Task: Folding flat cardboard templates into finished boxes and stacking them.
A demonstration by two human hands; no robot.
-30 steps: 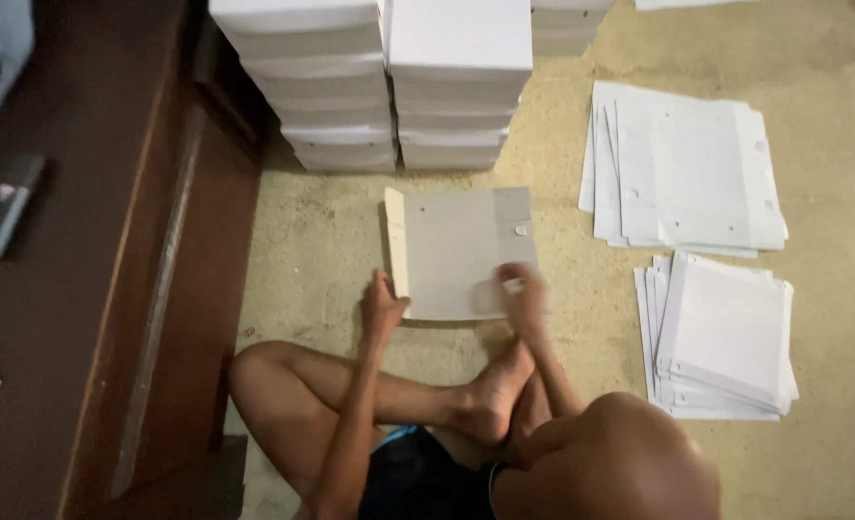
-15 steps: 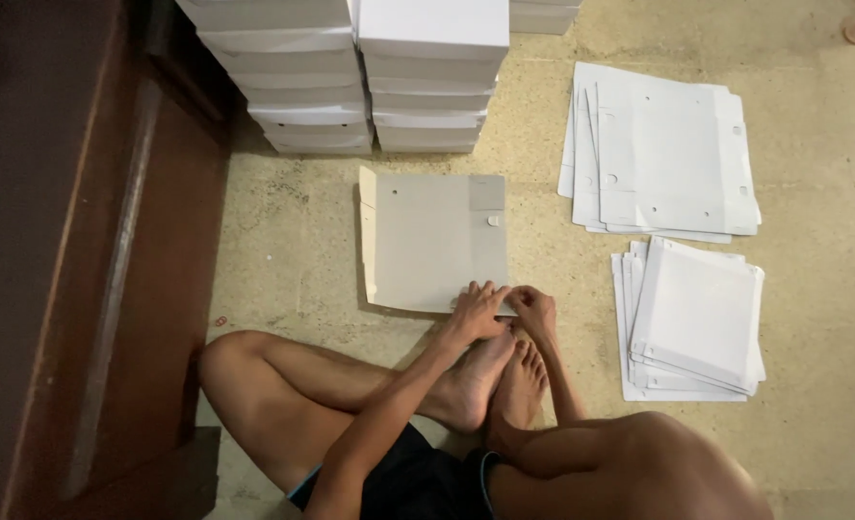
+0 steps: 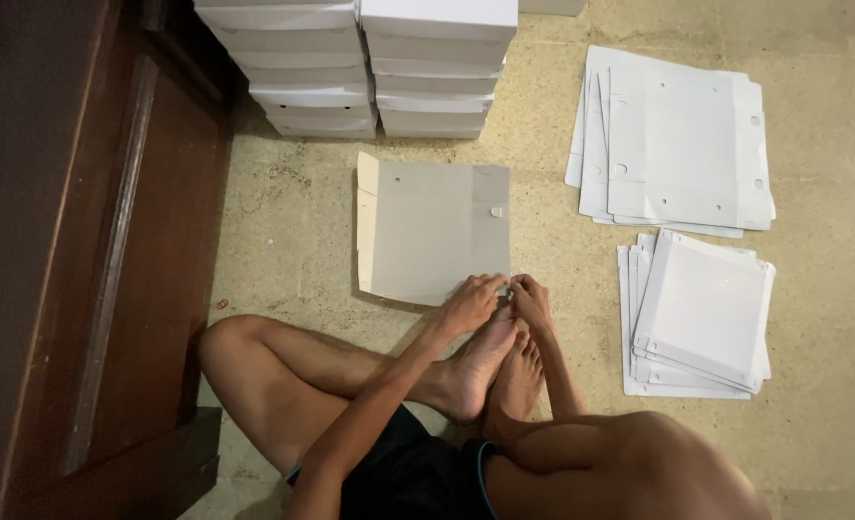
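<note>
- Many white boxes point(image 3: 370, 67) are already sitting made and piled in two tall stacks at the far side of the floor point(image 3: 283, 241), next to a dark wooden cabinet point(image 3: 71, 241).
- One flat grey cardboard sheet point(image 3: 432, 231) is lying on the floor in front of the person's crossed legs. Its left flap is standing up a little, but the rest is lying flat, so this box looks only just begun.
- Two piles of flat white sheets point(image 3: 683, 135) and point(image 3: 702, 313) are waiting on the right, so lots of work looks left.
- The left hand point(image 3: 471, 303) is reaching over the feet to the near right corner of the sheet.
- The right hand point(image 3: 531, 299) is meeting it there, just beside it.
- Both sets of fingers are curling and pinching the sheet's corner edge.
</note>
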